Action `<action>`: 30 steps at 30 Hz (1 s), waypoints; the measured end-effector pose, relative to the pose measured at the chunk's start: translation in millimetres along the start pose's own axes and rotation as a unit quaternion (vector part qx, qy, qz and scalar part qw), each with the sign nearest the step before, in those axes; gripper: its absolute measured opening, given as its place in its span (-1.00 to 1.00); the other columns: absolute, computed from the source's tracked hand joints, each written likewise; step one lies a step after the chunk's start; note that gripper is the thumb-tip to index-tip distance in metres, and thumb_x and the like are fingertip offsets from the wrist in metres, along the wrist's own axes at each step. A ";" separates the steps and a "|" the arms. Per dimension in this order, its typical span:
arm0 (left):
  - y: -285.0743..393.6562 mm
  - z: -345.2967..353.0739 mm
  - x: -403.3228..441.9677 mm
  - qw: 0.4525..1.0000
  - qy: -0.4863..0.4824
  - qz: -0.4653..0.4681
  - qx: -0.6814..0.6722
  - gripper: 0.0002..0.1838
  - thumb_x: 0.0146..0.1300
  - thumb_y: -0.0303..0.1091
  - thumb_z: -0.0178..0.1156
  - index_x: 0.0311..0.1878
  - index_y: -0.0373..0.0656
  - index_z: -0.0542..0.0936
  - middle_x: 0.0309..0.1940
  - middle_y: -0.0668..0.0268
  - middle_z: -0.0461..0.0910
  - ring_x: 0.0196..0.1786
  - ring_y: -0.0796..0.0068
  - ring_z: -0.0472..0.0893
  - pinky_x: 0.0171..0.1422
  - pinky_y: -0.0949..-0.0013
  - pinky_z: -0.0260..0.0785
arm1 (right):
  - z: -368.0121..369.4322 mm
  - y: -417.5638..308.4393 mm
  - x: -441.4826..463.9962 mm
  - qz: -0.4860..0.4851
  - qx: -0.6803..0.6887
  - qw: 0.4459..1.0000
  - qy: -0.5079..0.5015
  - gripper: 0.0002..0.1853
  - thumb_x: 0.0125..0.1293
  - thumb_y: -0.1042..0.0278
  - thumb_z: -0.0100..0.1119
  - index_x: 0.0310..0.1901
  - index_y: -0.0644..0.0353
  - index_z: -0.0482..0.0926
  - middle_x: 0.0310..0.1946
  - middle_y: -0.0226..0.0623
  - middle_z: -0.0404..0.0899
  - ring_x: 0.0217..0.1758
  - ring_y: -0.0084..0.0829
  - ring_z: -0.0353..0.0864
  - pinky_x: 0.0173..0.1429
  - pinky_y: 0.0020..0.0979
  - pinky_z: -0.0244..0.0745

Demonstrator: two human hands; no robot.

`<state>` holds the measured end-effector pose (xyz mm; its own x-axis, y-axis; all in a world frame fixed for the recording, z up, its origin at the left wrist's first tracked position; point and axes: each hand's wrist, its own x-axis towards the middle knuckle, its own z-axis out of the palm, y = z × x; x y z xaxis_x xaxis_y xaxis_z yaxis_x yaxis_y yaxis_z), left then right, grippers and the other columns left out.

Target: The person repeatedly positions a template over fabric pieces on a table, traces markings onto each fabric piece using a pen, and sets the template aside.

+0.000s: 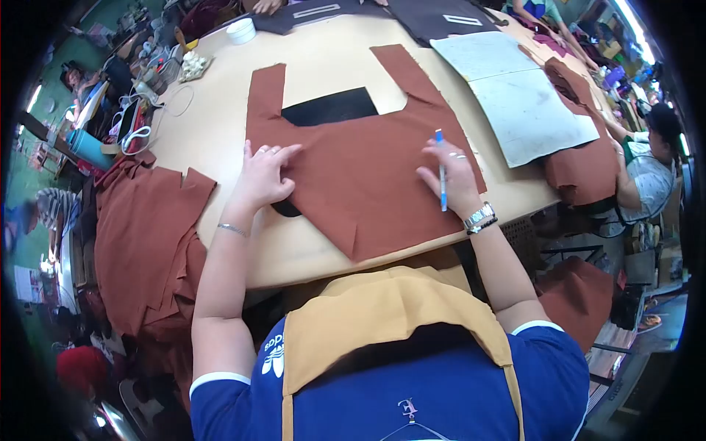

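Observation:
A rust-brown cut fabric piece (368, 176) with two strap-like arms lies across the table in front of me. Under it, a black piece (331, 108) shows through the gap between the straps and again at the left edge. My left hand (266, 173) rests at the fabric's left edge, fingers spread and holding nothing. Over the right part of the fabric, my right hand (452, 173) holds a slim blue pen (442, 180) between its fingers. The pen stands nearly upright in view; I cannot tell whether its tip touches the cloth.
Brown fabric pieces (147, 242) hang over the table's left side. A pale grey sheet (518, 103) lies at right, beside more brown cloth (581, 173) near a co-worker (651, 173). A white tub (240, 31) and dark pieces (441, 22) are at the far edge.

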<state>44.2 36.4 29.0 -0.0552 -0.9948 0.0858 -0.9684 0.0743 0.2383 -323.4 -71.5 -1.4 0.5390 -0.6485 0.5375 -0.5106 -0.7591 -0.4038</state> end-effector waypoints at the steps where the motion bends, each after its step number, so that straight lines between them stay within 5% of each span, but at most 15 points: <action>1: -3.3 -0.6 -3.1 1.000 0.008 0.010 0.010 -0.47 -0.11 -0.37 0.15 0.06 0.02 0.60 -0.23 0.35 0.54 0.00 0.26 0.53 0.49 -0.42 -0.14 | -6.5 6.1 -4.6 0.038 -0.004 0.996 0.085 -0.60 0.12 0.32 0.43 0.00 0.16 0.56 0.02 -0.13 0.62 0.19 -0.12 0.53 0.29 -0.15 0.37; 3: -13.5 1.4 -14.8 0.999 0.022 0.025 0.029 -0.58 -0.12 -0.40 0.15 -0.08 -0.01 0.65 -0.25 0.38 0.54 -0.02 0.27 0.53 0.49 -0.41 -0.14 | -23.3 32.0 -19.5 0.091 -0.082 0.956 0.267 -0.54 0.18 0.31 0.39 0.10 0.21 0.49 0.17 -0.10 0.51 0.30 -0.16 0.43 0.39 -0.16 0.27; 4: -12.6 -1.4 -23.7 0.999 0.033 0.019 0.011 -0.76 -0.12 -0.46 0.15 -0.30 -0.04 0.64 -0.23 0.40 0.54 0.03 0.27 0.52 0.50 -0.41 -0.16 | -39.7 37.3 -25.7 0.174 -0.036 0.936 0.304 -0.47 0.22 0.29 0.37 0.17 0.24 0.41 0.27 -0.08 0.39 0.38 -0.18 0.32 0.44 -0.18 0.18; 7: -19.7 1.1 -54.3 0.998 0.061 0.030 -0.006 -0.82 -0.09 -0.52 0.13 -0.36 -0.06 0.58 -0.22 0.40 0.54 0.09 0.30 0.52 0.51 -0.43 -0.22 | -68.9 79.8 -55.9 0.298 0.075 0.856 0.416 -0.26 0.32 0.26 0.28 0.39 0.28 0.09 0.49 -0.06 0.03 0.55 -0.21 0.00 0.56 -0.24 -0.07; 10: -32.2 11.2 -81.6 0.996 0.078 0.000 -0.034 -0.87 -0.05 -0.54 0.11 -0.43 -0.05 0.55 -0.10 0.44 0.60 0.21 0.31 0.49 0.48 -0.48 -0.29 | -86.5 65.8 -52.4 0.434 0.267 0.727 0.460 -0.10 0.34 0.16 0.25 0.49 0.16 -0.16 0.53 -0.15 -0.02 0.58 -0.16 -0.02 0.50 0.02 0.02; 13: -38.9 24.2 -101.8 0.990 0.105 -0.039 -0.091 -0.92 0.09 -0.40 0.12 -0.41 -0.03 0.60 0.00 0.42 0.62 0.27 0.26 0.46 0.46 -0.48 -0.31 | -83.9 67.1 -47.5 0.388 0.405 0.689 0.458 -0.10 0.33 0.13 0.26 0.49 0.10 -0.15 0.51 -0.22 0.04 0.51 -0.19 0.12 0.39 0.07 0.17; 15: -33.7 30.0 -105.8 0.975 0.141 -0.077 -0.155 -0.88 0.18 -0.31 0.10 -0.34 -0.01 0.62 0.03 0.39 0.61 0.27 0.24 0.46 0.46 -0.47 -0.32 | -82.9 69.4 -33.6 0.394 0.408 0.675 0.472 -0.10 0.33 0.14 0.27 0.49 0.12 -0.13 0.39 -0.25 0.21 0.35 -0.25 0.30 0.28 -0.06 0.29; 16: -30.7 28.0 -105.4 0.979 0.101 -0.113 -0.138 -0.74 0.31 -0.13 0.08 -0.06 0.05 0.64 0.23 0.28 0.49 0.39 0.20 0.36 0.46 -0.46 -0.33 | -84.7 71.2 -28.0 0.398 0.409 0.675 0.467 -0.10 0.33 0.14 0.27 0.49 0.13 -0.12 0.35 -0.25 0.24 0.31 -0.26 0.34 0.27 -0.09 0.30; 20: -14.9 30.3 -80.1 0.989 0.089 -0.120 -0.014 -0.31 0.29 0.24 0.09 0.44 0.25 0.32 0.52 0.23 0.13 0.57 0.08 0.02 0.46 -0.48 -0.33 | -89.8 99.0 -5.3 0.401 0.341 0.690 0.497 -0.13 0.30 0.14 0.29 0.47 0.13 -0.06 0.30 -0.25 0.29 0.18 -0.23 0.45 0.25 -0.05 0.37; 24: -11.7 28.6 -61.5 0.985 0.011 -0.140 0.103 -0.19 0.20 0.41 0.05 0.47 0.29 0.27 0.54 0.25 0.09 0.58 0.04 -0.02 0.47 -0.50 -0.37 | -96.2 98.4 1.9 0.401 0.353 0.626 0.568 -0.21 0.28 0.15 0.31 0.41 0.16 0.08 0.29 -0.19 0.33 0.22 -0.13 0.47 0.23 0.05 0.46; 30: -24.7 22.6 -50.4 0.981 -0.014 -0.152 0.124 -0.23 0.21 0.45 -0.01 0.47 0.45 0.23 0.55 0.24 0.06 0.59 0.02 -0.03 0.45 -0.53 -0.32 | -84.6 142.0 -11.3 0.397 0.538 0.557 0.493 -0.51 0.35 0.24 0.23 0.24 0.18 0.36 0.17 -0.17 0.51 0.17 -0.13 0.55 0.16 0.02 0.55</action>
<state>65.4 83.1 -3.0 0.2410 -0.9703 0.0199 -0.9705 -0.2410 0.0067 -458.6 -167.2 -2.2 -0.4719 -0.8599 -0.1947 0.6563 -0.1952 -0.7288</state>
